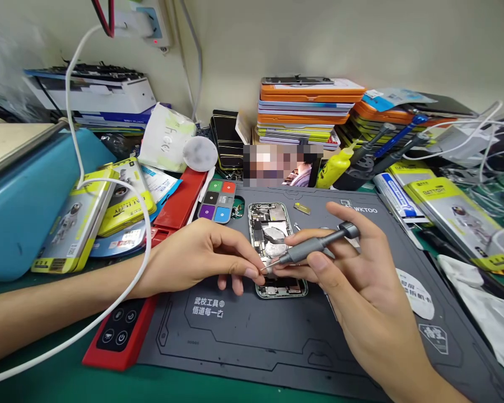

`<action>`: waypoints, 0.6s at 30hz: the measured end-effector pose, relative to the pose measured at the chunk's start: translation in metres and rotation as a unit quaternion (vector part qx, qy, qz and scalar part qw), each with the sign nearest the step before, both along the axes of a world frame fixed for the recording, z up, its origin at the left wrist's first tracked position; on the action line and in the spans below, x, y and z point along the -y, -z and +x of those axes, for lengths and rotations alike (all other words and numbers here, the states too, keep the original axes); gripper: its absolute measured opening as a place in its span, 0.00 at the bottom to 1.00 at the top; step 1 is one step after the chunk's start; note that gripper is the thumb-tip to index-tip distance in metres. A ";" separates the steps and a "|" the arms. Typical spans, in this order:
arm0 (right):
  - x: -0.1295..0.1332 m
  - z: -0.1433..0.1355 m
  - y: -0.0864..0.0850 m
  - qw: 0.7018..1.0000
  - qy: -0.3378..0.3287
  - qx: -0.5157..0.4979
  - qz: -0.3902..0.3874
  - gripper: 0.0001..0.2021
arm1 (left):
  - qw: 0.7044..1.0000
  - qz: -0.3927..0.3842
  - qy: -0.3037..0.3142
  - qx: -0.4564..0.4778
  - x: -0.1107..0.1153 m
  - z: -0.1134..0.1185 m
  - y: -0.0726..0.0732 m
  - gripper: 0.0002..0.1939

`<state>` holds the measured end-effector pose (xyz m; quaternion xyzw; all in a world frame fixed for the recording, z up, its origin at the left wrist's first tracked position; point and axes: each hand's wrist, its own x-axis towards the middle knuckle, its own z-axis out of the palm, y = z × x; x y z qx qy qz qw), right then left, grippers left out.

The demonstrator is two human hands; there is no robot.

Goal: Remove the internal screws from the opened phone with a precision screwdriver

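An opened smartphone [272,214] lies on the grey work mat [273,347], its inner parts and a round light disc exposed. Above it, my right hand [363,280] grips a grey precision screwdriver [304,250] between thumb and fingers, tilted with its thin tip down to the left. My left hand [212,254] reaches in from the left, thumb and index finger pinched together right at the screwdriver's tip. Whatever sits in that pinch is too small to make out. Both hands cover part of the phone's lower half. A small gold-coloured piece [302,208] rests beyond the phone.
Left of the mat runs a red device with buttons [118,327], beside a tray of coloured squares [217,201]. A white cable [145,235] loops over my left forearm. Battery boxes [449,215], stacked cases [306,106] and a yellow bottle [334,168] stand around.
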<state>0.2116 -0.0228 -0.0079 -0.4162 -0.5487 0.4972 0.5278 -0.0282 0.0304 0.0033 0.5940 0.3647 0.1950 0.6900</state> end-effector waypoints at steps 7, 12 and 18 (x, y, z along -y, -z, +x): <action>0.001 -0.001 -0.001 1.000 0.008 0.014 0.010 0.21 | 0.999 0.041 0.002 -0.017 0.002 0.002 0.000 0.06; 0.000 -0.001 -0.001 1.000 0.019 0.018 0.011 0.20 | 0.997 0.068 0.000 -0.025 0.001 0.003 -0.001 0.07; -0.001 -0.001 -0.001 1.000 0.026 0.002 0.013 0.18 | 0.997 0.066 -0.011 -0.038 0.001 0.003 -0.001 0.08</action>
